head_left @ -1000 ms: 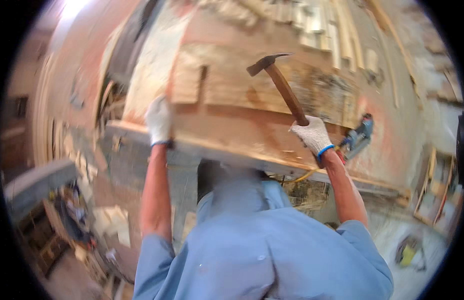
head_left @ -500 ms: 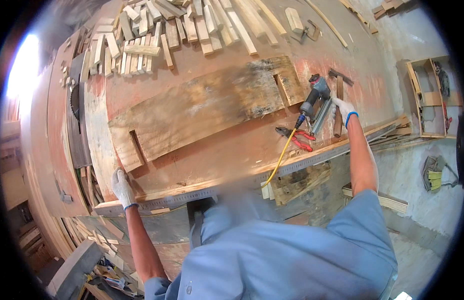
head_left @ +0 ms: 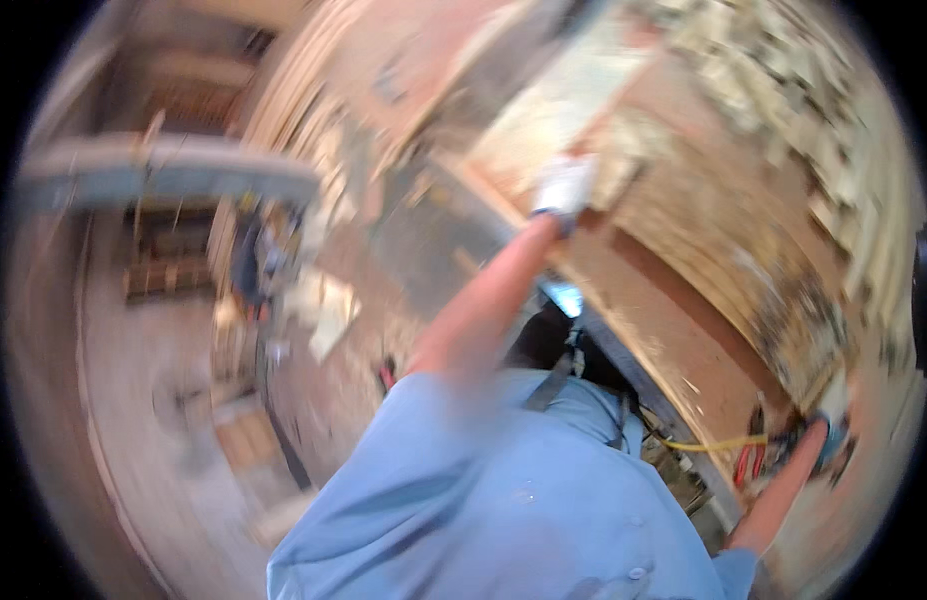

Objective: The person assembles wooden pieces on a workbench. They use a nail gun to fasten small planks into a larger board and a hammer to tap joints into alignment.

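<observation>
A wide wooden board (head_left: 713, 230) with dark stains lies on the workbench. My left hand (head_left: 565, 188), in a white glove, is at the board's near-left end; motion smears its fingers. At the board's other end is my right hand (head_left: 833, 400), also gloved and blurred, so its grip does not show. Close to the right forearm lie red-handled pliers (head_left: 751, 455). A dark tool (head_left: 783, 447), partly hidden by that forearm, sits beside them, with a yellow hose (head_left: 703, 443) running to it.
Many short wood strips (head_left: 783, 90) are heaped beyond the board. The bench's front edge (head_left: 663, 370) runs close to my body. To the left, a grey beam (head_left: 163, 170) stands above blurred clutter, with wood scraps (head_left: 323, 310) lower down.
The view has swung strongly to the left and blurred, so the bench now slants across the right side. My right hand has moved from beside the nail gun and hammer toward the board's end.
</observation>
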Demonstrator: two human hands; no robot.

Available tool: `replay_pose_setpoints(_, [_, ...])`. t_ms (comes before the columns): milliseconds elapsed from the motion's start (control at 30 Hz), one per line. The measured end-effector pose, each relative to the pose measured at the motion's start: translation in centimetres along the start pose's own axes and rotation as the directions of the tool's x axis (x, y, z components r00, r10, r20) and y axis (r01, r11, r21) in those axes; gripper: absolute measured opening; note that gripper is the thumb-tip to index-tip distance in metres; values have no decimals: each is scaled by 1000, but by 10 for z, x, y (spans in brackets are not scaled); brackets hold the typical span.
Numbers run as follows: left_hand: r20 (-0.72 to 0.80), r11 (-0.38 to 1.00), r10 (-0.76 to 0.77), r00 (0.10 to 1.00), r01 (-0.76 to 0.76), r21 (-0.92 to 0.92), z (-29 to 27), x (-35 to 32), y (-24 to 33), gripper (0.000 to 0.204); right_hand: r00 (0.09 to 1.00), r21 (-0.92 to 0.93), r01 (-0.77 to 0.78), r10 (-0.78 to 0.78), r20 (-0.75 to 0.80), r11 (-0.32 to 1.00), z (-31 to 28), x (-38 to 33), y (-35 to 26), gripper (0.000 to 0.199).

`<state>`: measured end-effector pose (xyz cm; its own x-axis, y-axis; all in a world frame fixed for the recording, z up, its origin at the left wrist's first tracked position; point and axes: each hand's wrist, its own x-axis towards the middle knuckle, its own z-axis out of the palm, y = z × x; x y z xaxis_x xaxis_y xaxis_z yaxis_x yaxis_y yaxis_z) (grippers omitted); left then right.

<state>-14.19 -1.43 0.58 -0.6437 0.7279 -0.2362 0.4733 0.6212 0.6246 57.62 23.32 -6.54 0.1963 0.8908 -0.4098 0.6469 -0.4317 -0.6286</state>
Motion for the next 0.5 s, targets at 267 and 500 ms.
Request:
replay_pose_setpoints(267, [-111,940,-249,962,212,-267,-21,-27,12,58,978,271,-210,198,70,939,-65,57,14,74])
replay_pose_setpoints(500, [-210,884,-365,907,267,-384,-85,-100,-22,52,996,262,-84,71,59,961,-25,-38,-99,71])
